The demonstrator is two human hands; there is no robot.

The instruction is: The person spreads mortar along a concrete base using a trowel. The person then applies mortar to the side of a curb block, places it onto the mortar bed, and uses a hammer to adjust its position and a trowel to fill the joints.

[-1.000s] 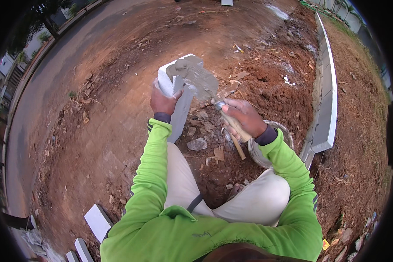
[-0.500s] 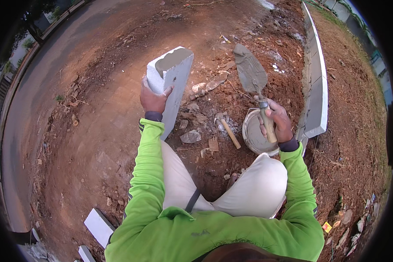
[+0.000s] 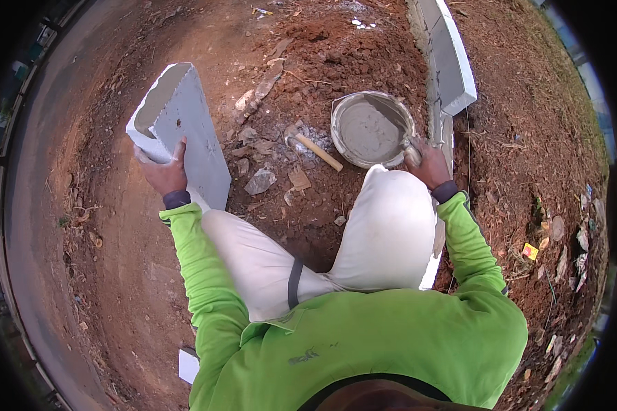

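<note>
My left hand [image 3: 163,170] grips a pale lightweight block [image 3: 197,137] near its left edge and holds it up on end beside my left knee. Grey mortar [image 3: 159,103] coats the block's narrow upper face. On the right, my right hand [image 3: 428,164] is closed around a trowel [image 3: 410,140] at the rim of a round bucket [image 3: 344,144]. Wet grey mortar [image 3: 369,130] lies in the bucket. Most of the trowel's blade is hidden in the bucket, and my fingers cover its handle.
A low wall of pale blocks [image 3: 452,68] runs along the right, with a string line [image 3: 469,151] beside it. A wooden-handled hammer [image 3: 317,151] lies left of the bucket, among stone pieces [image 3: 260,181]. Another white block [image 3: 188,365] rests at the lower left.
My right hand has lowered the trowel from above the ground into the bucket. The view has shifted, and the block in my left hand now appears farther left, more of its mortar-coated face showing.
</note>
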